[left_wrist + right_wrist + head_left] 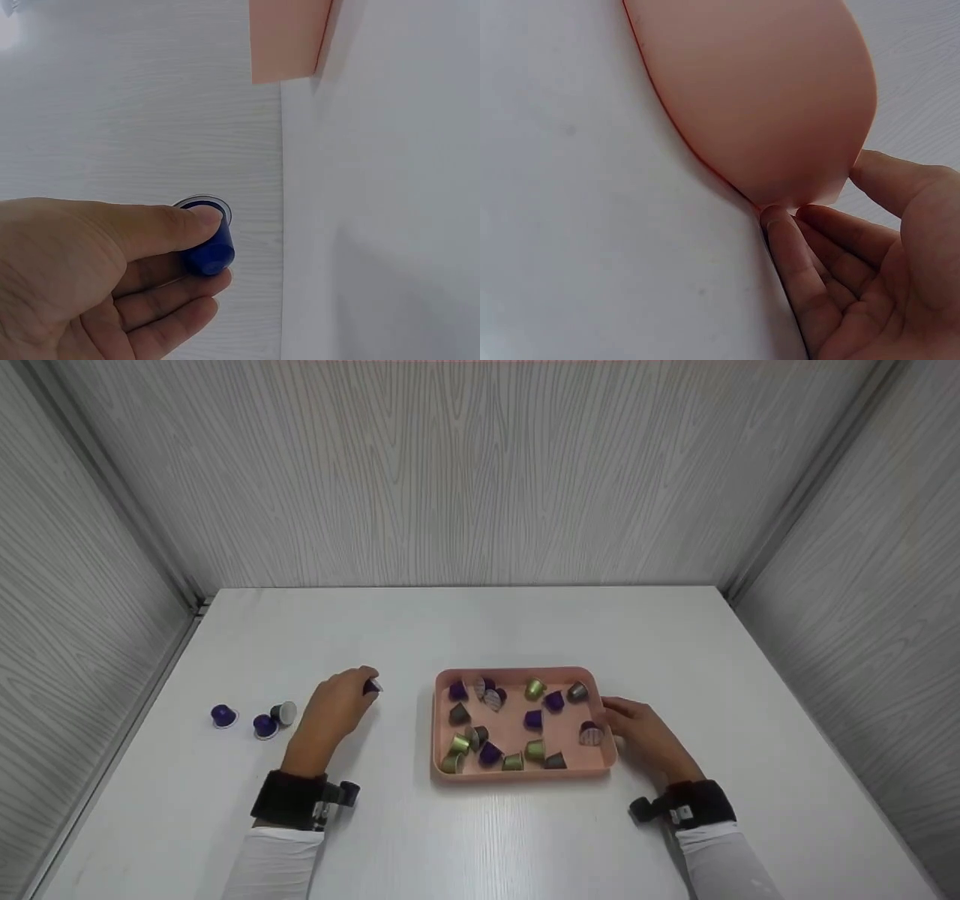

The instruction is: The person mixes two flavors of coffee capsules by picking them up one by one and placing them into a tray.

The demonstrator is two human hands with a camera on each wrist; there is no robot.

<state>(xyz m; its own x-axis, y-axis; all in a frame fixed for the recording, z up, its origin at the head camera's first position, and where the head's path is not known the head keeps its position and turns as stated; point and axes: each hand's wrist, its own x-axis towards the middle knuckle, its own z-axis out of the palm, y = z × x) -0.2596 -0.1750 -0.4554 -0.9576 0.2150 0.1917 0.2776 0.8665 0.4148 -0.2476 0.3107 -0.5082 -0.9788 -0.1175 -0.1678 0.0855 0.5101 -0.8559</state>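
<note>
My left hand (335, 709) pinches a dark blue coffee capsule (211, 253) between thumb and fingers, left of the pink tray. In the left wrist view the capsule's silvery rim shows past the thumb, and its narrow end points down. The pink tray (517, 777) holds several purple, green and grey capsules, some on their sides and some with foil lids up. My right hand (643, 735) grips the tray's right end: in the right wrist view the thumb (885, 176) is at its upper edge and the fingertips are at its lower edge.
Two blue capsules (223, 715) (265, 726) and one dark capsule with a pale lid (286, 712) lie on the white table (465, 840), left of my left hand. Grey wood-grain panels (465, 472) enclose the table at the back and both sides.
</note>
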